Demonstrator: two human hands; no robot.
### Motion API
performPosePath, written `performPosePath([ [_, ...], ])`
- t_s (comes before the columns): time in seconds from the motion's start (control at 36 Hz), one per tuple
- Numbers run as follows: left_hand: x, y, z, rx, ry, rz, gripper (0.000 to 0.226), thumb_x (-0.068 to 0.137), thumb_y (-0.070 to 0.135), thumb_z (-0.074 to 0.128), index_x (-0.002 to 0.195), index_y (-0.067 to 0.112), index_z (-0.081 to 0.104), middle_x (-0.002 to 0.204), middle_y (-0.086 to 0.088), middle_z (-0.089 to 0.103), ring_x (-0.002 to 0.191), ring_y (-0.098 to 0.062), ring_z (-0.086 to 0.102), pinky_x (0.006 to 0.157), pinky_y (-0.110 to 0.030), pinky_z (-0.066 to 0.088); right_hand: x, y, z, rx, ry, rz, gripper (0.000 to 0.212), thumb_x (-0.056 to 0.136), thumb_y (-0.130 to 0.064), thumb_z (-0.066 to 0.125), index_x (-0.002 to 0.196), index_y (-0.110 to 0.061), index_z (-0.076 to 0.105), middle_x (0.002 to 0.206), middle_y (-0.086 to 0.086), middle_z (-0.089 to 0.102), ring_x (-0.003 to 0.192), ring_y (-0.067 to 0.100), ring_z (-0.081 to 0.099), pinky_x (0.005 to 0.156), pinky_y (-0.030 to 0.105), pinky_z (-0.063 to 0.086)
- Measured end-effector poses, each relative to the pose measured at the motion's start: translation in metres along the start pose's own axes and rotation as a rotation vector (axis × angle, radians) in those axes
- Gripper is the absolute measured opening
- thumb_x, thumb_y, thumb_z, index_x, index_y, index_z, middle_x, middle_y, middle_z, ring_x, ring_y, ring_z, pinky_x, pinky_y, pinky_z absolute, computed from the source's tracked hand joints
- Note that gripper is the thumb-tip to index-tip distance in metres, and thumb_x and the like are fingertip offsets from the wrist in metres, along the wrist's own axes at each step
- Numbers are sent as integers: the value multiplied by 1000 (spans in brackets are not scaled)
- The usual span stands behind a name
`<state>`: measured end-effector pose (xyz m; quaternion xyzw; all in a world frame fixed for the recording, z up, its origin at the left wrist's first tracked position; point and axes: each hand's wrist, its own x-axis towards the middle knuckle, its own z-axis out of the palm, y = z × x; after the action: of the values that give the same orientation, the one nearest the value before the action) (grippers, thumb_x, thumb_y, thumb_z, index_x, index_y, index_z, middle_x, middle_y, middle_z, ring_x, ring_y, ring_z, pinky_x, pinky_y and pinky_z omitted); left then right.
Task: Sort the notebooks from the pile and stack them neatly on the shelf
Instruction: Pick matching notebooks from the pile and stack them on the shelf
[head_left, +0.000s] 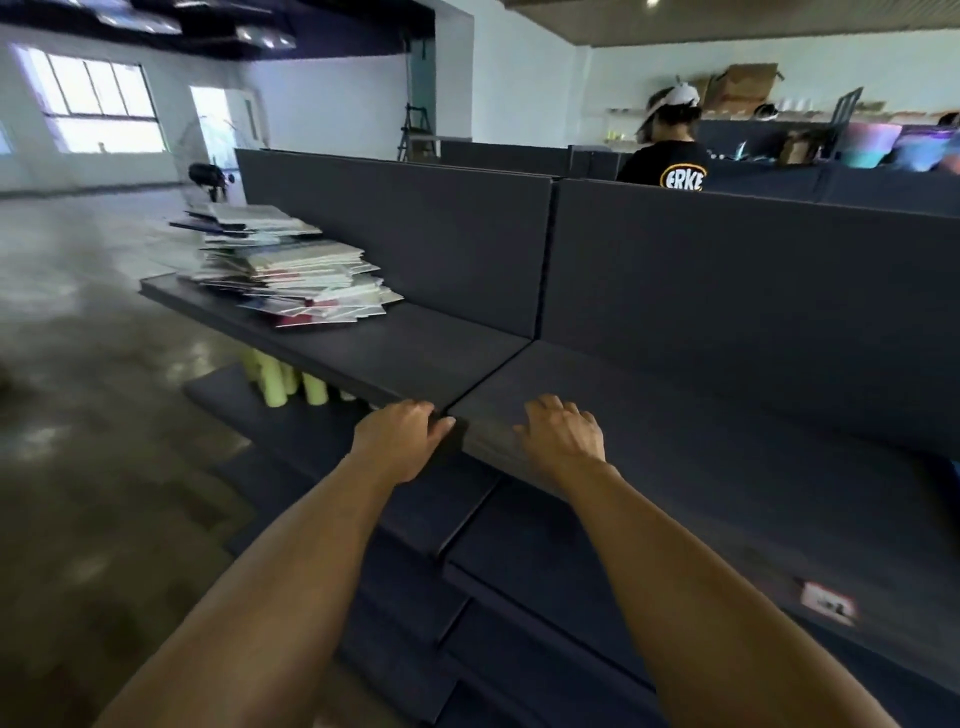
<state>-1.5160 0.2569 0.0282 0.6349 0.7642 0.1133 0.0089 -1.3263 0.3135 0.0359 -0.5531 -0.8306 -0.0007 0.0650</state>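
- Notebooks in a loose, slumped pile of pale, blue and red covers lie on the far left end of the dark grey top shelf, against its back panel.
- Pile sits up and to the left of both hands, well apart from them; its long axis runs along the shelf.
- Left hand is the nearer one; its fingers curl over the shelf's front edge, gripping the board.
- Right hand rests just beside it on the shelf edge, fingers loosely bent, holding nothing.
- Covers splay at odd angles, edges unaligned; sorting looks not yet begun.
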Motion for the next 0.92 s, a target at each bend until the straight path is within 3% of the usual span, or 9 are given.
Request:
performPosePath([
  [0.14,8,-59,-8,20,-3,-45,54,100,52,29,135,16,49,135,-6,54,122,-26,51,96,-41,44,26,-57,10,-34,-7,-48,42,102,-38,32,133,-13,45,134,8,46,120,27,46,102,39,34],
  [0.56,78,-168,-5,63,26,-89,47,99,53,29,123,22,56,121,-1,61,110,-23,58,80,-37,44,146,-157,41,-19,-25,-131,45,102,-40,33,139,-15,40,140,7,43,125,27,43,103,40,34],
  [0.78,148,-213,-25,138,112,-111,45,101,49,30,122,18,56,123,-5,59,113,-26,54,87,-37,42,234,-186,41,-40,0,-167,45,101,-40,33,138,-16,41,140,6,43,126,27,41,103,39,33],
  [0.92,183,-239,-36,147,249,-115,42,101,42,34,134,20,51,135,-4,54,122,-26,49,99,-39,39,279,-205,34,-48,24,-171,44,101,-39,31,137,-15,40,138,7,44,124,26,42,99,38,34],
])
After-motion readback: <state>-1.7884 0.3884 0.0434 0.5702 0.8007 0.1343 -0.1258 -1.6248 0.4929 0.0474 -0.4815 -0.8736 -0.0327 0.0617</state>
